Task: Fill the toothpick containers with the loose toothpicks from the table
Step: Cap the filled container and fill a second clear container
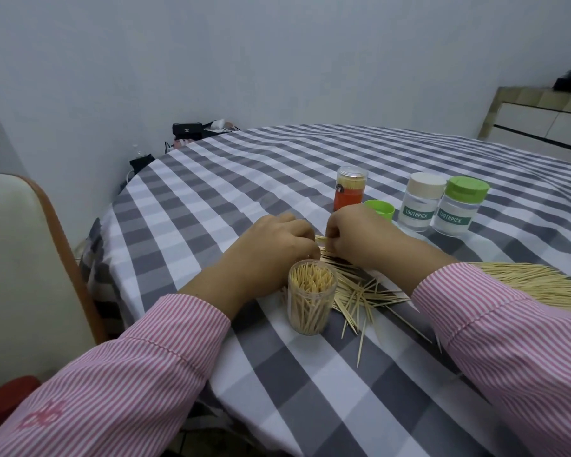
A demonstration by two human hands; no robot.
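— What sits nearest the table's [185, 206] left edge?
— A chair [20, 258], then the left hand [274, 245], fingers curled on a small bundle of toothpicks [321, 239].

— And rightward?
— An open jar [311, 300] of picks, loose toothpicks [360, 291], the right hand [360, 235] pinching the same bundle, capped jars [439, 204] beyond, open cloth behind.

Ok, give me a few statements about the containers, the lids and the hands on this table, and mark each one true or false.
1. The open clear container near the left hand holds toothpicks. True.
2. Both jars labelled TOOTHPICK have green lids. False: the left jar has a cream lid, the right jar a green one.
3. A loose green lid lies on the tablecloth. True.
4. The right hand rests on the orange container. False: both hands are gathering loose toothpicks.
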